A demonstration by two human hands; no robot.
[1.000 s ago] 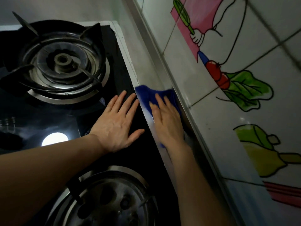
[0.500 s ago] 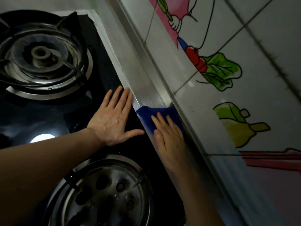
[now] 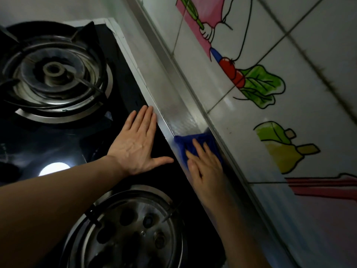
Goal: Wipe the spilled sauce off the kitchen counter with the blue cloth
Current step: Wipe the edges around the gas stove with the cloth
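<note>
A: What's the biggest thing around the hands?

B: The tiled wall [image 3: 270, 117], just beyond the right hand, with cartoon vegetable pictures on it. Next is the black glass hob [image 3: 127, 78], which lies under the left hand.

A: And the tabletop?

B: It shows as a narrow steel strip [image 3: 173, 105] running between the hob and the wall, directly under the right hand. I can't make out any sauce on it in this dim light.

A: Burners?

B: One burner [image 3: 52, 70] is well ahead of the left hand, the other [image 3: 125, 229] sits near that forearm, toward the person.

A: What are the hands doing?

B: The left hand [image 3: 137, 146] lies flat on the glass, fingers straight and together, thumb spread toward the strip, holding nothing. The right hand [image 3: 204, 163] presses down with straight fingers on the blue cloth [image 3: 185, 142].

A: Where exactly is the cloth?

B: On the steel strip, under and just ahead of the right fingertips, its far side touching the base of the wall.
</note>
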